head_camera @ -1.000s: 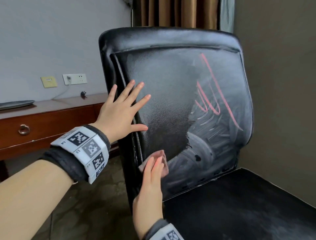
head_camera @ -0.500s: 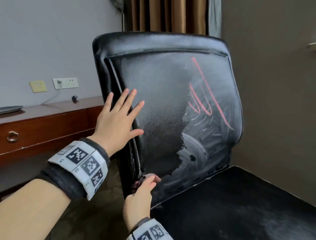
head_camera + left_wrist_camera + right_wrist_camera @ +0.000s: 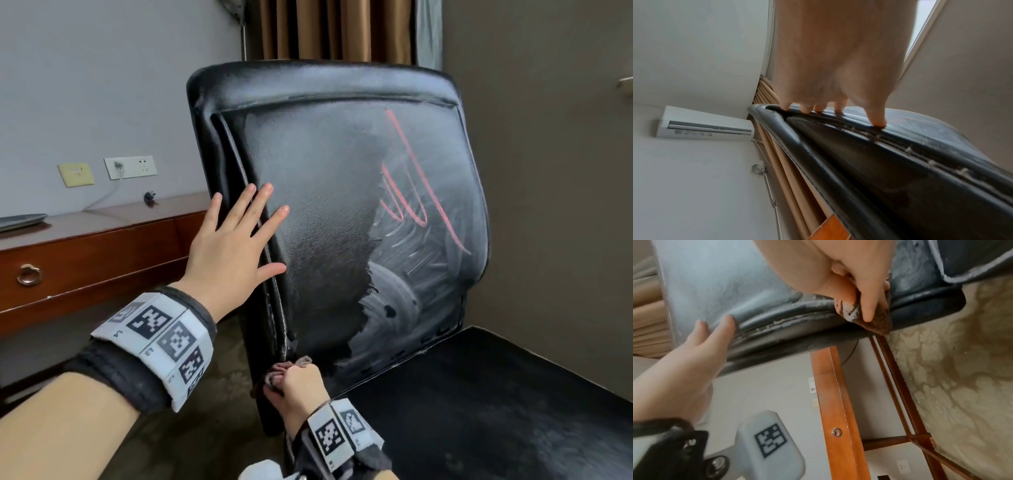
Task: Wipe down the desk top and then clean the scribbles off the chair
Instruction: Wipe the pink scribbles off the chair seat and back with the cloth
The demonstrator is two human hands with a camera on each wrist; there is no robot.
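Note:
A black leather chair (image 3: 329, 219) faces me, its backrest hazy with wipe streaks. Red scribbles (image 3: 411, 192) run down the backrest's right half. My left hand (image 3: 236, 240) lies flat with straight, spread fingers on the backrest's left edge; in the left wrist view its fingertips (image 3: 876, 123) press the leather seam. My right hand (image 3: 298, 383) is low at the backrest's bottom left corner and grips a bunched brownish cloth (image 3: 284, 371). The right wrist view shows the cloth (image 3: 877, 321) pinched between thumb and fingers against the chair's edge (image 3: 920, 308).
A wooden desk (image 3: 89, 246) with a ring-pull drawer stands at the left against the wall, sockets above it. The chair's seat (image 3: 496, 404) spreads to the lower right. Brown curtains hang behind the chair. A patterned carpet (image 3: 962, 369) covers the floor.
My right hand slid down the backrest's left side to the bottom corner, and its fingers curled around the cloth. The left hand stayed flat on the backrest's edge.

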